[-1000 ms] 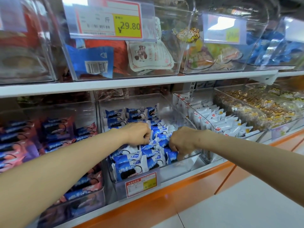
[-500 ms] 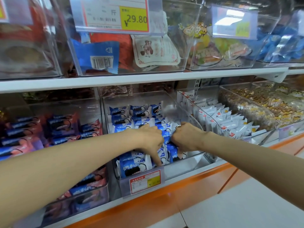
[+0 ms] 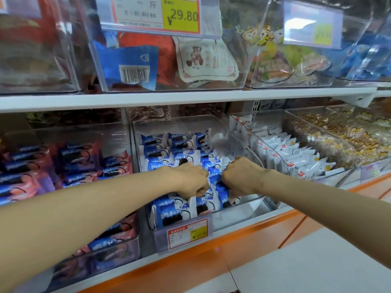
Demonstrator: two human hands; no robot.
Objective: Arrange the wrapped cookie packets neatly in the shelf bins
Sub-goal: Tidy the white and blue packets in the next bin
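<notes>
Blue-and-white cookie packets [image 3: 169, 214] fill a clear plastic bin [image 3: 230, 134] on the lower shelf, in rows from back to front. Both hands are inside this bin, side by side over the middle rows. My left hand [image 3: 190, 181] has its fingers curled down onto the packets near the front rows. My right hand [image 3: 239, 178] also curls downward, its thumb pressing a packet [image 3: 226, 199] at the right front. The fingertips of both hands are hidden among the wrappers. The bin's right rear corner holds no packets.
A bin of pink-and-blue cookie packets [image 3: 84, 166] stands to the left. A bin of white packets [image 3: 296, 157] and a bin of mixed snacks [image 3: 349, 136] stand to the right. Upper shelf bins [image 3: 148, 66] overhang, with a price tag [image 3: 156, 13]. An orange shelf edge [image 3: 232, 248] runs below.
Both hands have shifted forward and closer together in the blue packet bin. The camera has moved a little nearer to the shelf.
</notes>
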